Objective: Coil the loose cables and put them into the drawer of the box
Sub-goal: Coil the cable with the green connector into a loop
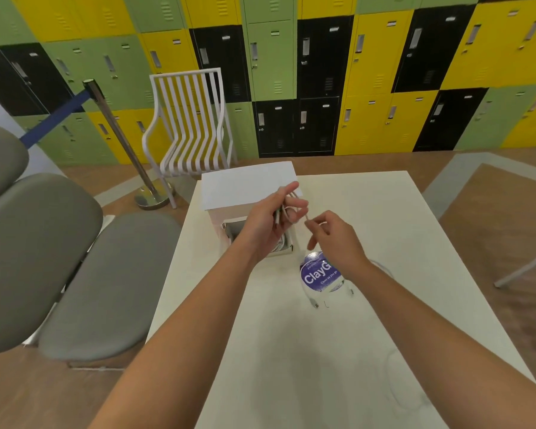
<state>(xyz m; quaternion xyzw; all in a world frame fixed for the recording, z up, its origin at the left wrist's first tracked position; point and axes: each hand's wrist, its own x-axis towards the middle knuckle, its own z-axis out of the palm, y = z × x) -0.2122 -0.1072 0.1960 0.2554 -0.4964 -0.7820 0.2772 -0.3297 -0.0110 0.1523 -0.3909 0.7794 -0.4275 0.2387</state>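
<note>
At frame centre, the drawer (287,247) stands open under the box (248,188). Above it the left hand (271,222) grips a half-wound cable (288,209); the right hand (338,238) pinches its tail. Coiling is underway; next, probably finish the loop and lower it in.

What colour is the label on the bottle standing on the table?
Purple with white lettering; the bottle shows best in the head view, the only one here.

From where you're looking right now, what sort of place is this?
Probably a locker area or shared lobby in an office, gym or school. A wall of green, yellow and black lockers fills the background, a queue-barrier post with a blue belt stands by a white slatted chair, and grey padded seats sit beside the white table.
</note>
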